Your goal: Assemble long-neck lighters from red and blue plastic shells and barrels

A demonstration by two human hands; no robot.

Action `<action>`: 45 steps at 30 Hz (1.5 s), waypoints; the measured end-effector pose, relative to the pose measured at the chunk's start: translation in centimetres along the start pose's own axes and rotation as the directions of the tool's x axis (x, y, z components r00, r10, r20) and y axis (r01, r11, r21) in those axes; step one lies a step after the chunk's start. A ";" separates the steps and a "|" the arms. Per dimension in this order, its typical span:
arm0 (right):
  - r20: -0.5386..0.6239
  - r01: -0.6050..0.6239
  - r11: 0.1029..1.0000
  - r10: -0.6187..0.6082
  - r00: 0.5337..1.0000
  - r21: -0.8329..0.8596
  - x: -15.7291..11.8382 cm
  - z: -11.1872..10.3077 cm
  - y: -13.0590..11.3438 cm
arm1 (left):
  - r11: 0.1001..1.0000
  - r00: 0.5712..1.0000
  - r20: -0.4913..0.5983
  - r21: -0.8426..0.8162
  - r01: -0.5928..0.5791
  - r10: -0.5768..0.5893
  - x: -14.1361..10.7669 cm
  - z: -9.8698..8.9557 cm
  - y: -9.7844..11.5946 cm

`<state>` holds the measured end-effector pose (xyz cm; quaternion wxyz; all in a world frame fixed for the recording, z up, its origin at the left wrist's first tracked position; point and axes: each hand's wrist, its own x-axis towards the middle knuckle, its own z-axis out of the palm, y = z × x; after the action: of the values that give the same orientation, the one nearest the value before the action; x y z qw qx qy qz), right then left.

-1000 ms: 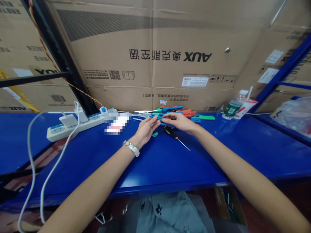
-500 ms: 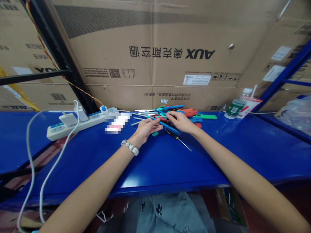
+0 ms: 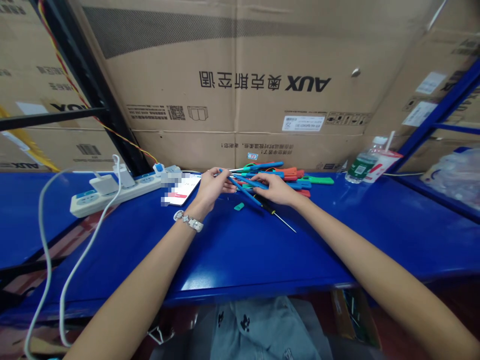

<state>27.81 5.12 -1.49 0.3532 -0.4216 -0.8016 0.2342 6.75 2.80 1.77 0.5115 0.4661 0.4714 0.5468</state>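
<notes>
My left hand, wearing a bracelet watch, is closed on a slim blue-handled tool that slants down to the right; its exact kind is unclear. The fingers of my right hand close around another blue handle, which crosses toward my left hand. Behind both hands lies a pile of tools with blue, red and green handles, some with metal shafts. A screwdriver with a black and yellow handle lies below my right hand. Left of it is a small green piece.
A white power strip with plugs and cables runs along the left of the blue table. Near it lies a phone-like object, partly blurred. A water bottle and a cup stand right. Cardboard rises behind.
My left hand has moved left and slightly away from me, drawing the blue-handled tool along. The small green piece is now uncovered. My right hand has shifted slightly and grips a blue handle.
</notes>
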 end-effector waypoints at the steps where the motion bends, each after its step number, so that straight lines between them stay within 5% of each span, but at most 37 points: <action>1: -0.001 0.001 1.000 -0.001 1.000 0.005 0.0 0.0 0.1 | 1.000 1.000 -0.003 0.001 -0.017 0.017 0.1 -0.1 0.1; 12: 0.005 0.044 0.984 -0.044 0.999 -0.172 -0.4 0.6 -0.3 | 0.997 0.997 -0.001 0.004 -0.074 0.074 0.3 0.1 -0.3; 36: -0.022 0.075 0.994 -0.074 0.997 0.074 0.0 1.0 0.1 | 0.992 0.992 -0.005 0.030 -0.126 0.126 0.7 -0.1 -0.4; 41: -0.033 0.054 0.998 -0.055 0.998 -0.019 -0.1 0.6 -0.1 | 0.898 0.910 0.013 0.157 -0.410 0.413 1.1 -0.6 -0.9; 45: -0.043 0.011 1.000 -0.010 0.999 0.024 -0.1 0.5 -0.2 | 0.751 0.830 0.257 0.354 -0.558 0.495 0.5 -0.7 -0.9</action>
<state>27.35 4.92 -1.71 0.3767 -0.4178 -0.7932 0.2329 6.12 3.34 0.79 0.2585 0.7164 0.3865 0.5201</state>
